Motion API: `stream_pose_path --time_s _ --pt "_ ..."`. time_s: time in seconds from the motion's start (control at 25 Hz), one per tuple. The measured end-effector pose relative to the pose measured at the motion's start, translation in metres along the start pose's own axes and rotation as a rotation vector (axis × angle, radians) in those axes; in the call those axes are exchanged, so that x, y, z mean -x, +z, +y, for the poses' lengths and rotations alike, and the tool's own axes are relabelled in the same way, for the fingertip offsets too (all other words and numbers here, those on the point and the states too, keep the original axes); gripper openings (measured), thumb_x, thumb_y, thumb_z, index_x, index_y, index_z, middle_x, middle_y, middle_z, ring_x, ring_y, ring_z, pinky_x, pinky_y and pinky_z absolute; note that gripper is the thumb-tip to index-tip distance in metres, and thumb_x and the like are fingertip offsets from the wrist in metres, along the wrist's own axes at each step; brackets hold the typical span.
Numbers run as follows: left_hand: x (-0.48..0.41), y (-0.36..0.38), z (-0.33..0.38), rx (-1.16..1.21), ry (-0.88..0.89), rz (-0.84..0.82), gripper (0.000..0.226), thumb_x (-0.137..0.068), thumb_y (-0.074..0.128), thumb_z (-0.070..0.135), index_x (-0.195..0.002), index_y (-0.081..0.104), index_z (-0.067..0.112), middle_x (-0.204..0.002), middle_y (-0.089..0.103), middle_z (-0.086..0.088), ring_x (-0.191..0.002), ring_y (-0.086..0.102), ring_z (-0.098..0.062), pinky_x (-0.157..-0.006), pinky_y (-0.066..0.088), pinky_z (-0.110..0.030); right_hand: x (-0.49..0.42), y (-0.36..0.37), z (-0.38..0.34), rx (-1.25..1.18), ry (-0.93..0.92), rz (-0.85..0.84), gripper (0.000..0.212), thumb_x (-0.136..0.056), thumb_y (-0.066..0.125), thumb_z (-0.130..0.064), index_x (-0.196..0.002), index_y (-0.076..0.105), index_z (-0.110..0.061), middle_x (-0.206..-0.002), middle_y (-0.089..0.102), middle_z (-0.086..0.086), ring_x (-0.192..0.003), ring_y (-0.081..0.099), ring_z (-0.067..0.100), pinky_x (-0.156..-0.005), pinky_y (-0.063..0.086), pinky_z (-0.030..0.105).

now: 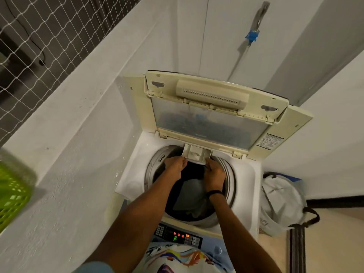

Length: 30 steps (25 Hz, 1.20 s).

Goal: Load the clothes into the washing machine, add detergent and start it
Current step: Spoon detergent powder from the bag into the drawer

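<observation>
I am working on the detergent step. The clothes [189, 194] are already lying in the drum [230, 180] of the washing machine [134, 174], a grey piece on top of darker ones, filling the bottom of the tub. The lid [206, 119] is standing open at the machine's far side.

Both my hands are reaching across the drum to the detergent drawer [197, 152], which is sticking out from the machine's far rim, just under the lid. My left hand [174, 167] is pinching the drawer's left front corner, and my right hand [213, 175] is curling its fingers around the right front corner. Neither hand is holding anything else. The drawer's compartments are looking pale, and I cannot tell whether any detergent is lying in them.

I judge that the next move needs the drawer kept level and moved straight on its track, both corners together, so it is not jamming. Starting then calls for the control panel [177, 235] at the machine's near edge, which is showing a green letter.

Right of the machine a white laundry bag [281, 196] is slumping open, and I cannot tell what it is holding.
</observation>
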<state>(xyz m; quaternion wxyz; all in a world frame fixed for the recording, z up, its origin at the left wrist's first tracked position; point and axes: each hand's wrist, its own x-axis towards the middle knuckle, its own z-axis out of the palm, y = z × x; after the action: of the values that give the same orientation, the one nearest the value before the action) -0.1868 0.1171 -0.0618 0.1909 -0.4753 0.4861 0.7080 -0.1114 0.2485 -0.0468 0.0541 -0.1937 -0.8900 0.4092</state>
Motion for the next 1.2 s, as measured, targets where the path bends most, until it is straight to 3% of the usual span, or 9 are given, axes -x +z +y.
stream_pose_path --time_s 0.12,0.32,0.48,0.6,0.72,0.88,0.96,1.08,1.2 --pt "-0.001 0.000 -0.001 -0.027 -0.010 0.005 0.004 -0.087 0.064 -0.004 -0.090 0.064 -0.005 -0.075 0.066 -0.013 -0.063 0.062 -0.017 -0.086 0.057 -0.032 0.001 0.003 0.001 0.014 -0.040 0.027 0.037 -0.083 0.063 0.011 -0.119 0.068 0.000 -0.117 0.069 0.018 -0.111 0.065 0.033 -0.099 0.042 0.027" --pt "0.014 -0.007 0.005 -0.033 -0.010 -0.009 0.009 -0.090 0.060 -0.003 -0.082 0.063 -0.004 -0.070 0.061 -0.012 -0.062 0.057 -0.018 -0.077 0.052 -0.028 -0.002 -0.006 -0.006 -0.009 0.016 0.134 0.034 -0.080 0.066 0.009 -0.111 0.072 -0.004 -0.109 0.074 0.013 -0.100 0.069 0.028 -0.090 0.045 0.021" --pt "0.032 -0.021 0.010 0.030 0.003 -0.084 0.009 -0.094 0.059 0.003 -0.085 0.059 0.003 -0.080 0.060 -0.011 -0.067 0.058 -0.016 -0.068 0.053 -0.023 0.002 -0.017 -0.012 -0.301 0.281 0.138 0.020 -0.083 0.063 -0.013 -0.094 0.078 -0.019 -0.092 0.076 0.007 -0.088 0.070 0.026 -0.083 0.055 0.034" --pt "0.052 -0.040 0.016 0.137 0.044 -0.120 0.011 -0.095 0.059 0.003 -0.103 0.063 -0.003 -0.090 0.065 -0.015 -0.081 0.064 -0.019 -0.085 0.057 -0.028 0.008 -0.030 -0.024 -0.715 0.508 0.037 0.023 -0.082 0.062 -0.009 -0.070 0.075 -0.024 -0.073 0.072 0.001 -0.078 0.068 0.023 -0.079 0.058 0.039" --pt "0.081 -0.066 0.029 0.185 0.146 -0.099 0.010 -0.092 0.061 0.002 -0.098 0.067 -0.003 -0.084 0.067 -0.014 -0.080 0.065 -0.020 -0.092 0.056 -0.032 0.023 -0.036 -0.055 -1.005 0.598 -0.056 0.025 -0.087 0.058 0.005 -0.069 0.069 -0.008 -0.074 0.068 0.010 -0.075 0.064 0.024 -0.075 0.059 0.033" --pt "0.123 -0.110 0.055 0.207 0.283 -0.049 0.022 -0.085 0.061 -0.002 -0.067 0.056 0.010 -0.069 0.054 -0.013 -0.066 0.047 -0.022 -0.063 0.043 -0.028 0.046 -0.024 -0.095 -1.124 0.628 -0.196 0.008 -0.088 0.059 0.007 -0.090 0.066 0.005 -0.091 0.067 0.019 -0.084 0.067 0.029 -0.079 0.061 0.034" --pt "0.146 -0.136 0.066 0.206 0.402 -0.052 0.026 -0.082 0.059 -0.004 -0.062 0.054 0.012 -0.067 0.050 -0.012 -0.067 0.042 -0.022 -0.059 0.039 -0.030 0.060 -0.017 -0.118 -1.140 0.611 -0.291 0.008 -0.088 0.060 0.006 -0.091 0.066 0.002 -0.091 0.069 0.017 -0.086 0.068 0.027 -0.077 0.062 0.032" --pt "0.191 -0.183 0.078 0.217 0.601 0.006 0.010 -0.083 0.063 0.001 -0.081 0.069 0.009 -0.077 0.066 -0.013 -0.071 0.059 -0.021 -0.076 0.055 -0.033 0.084 -0.009 -0.163 -1.149 0.574 -0.379 0.013 -0.087 0.061 0.004 -0.100 0.065 0.001 -0.100 0.069 0.018 -0.092 0.069 0.028 -0.076 0.061 0.030" --pt "0.244 -0.236 0.086 0.182 0.866 0.024 0.015 -0.086 0.066 0.006 -0.098 0.072 0.013 -0.085 0.073 -0.007 -0.077 0.065 -0.018 -0.076 0.054 -0.031 0.112 -0.010 -0.211 -1.148 0.501 -0.507 0.014 -0.089 0.056 0.004 -0.099 0.065 0.004 -0.095 0.068 0.018 -0.085 0.070 0.026 -0.082 0.060 0.032"
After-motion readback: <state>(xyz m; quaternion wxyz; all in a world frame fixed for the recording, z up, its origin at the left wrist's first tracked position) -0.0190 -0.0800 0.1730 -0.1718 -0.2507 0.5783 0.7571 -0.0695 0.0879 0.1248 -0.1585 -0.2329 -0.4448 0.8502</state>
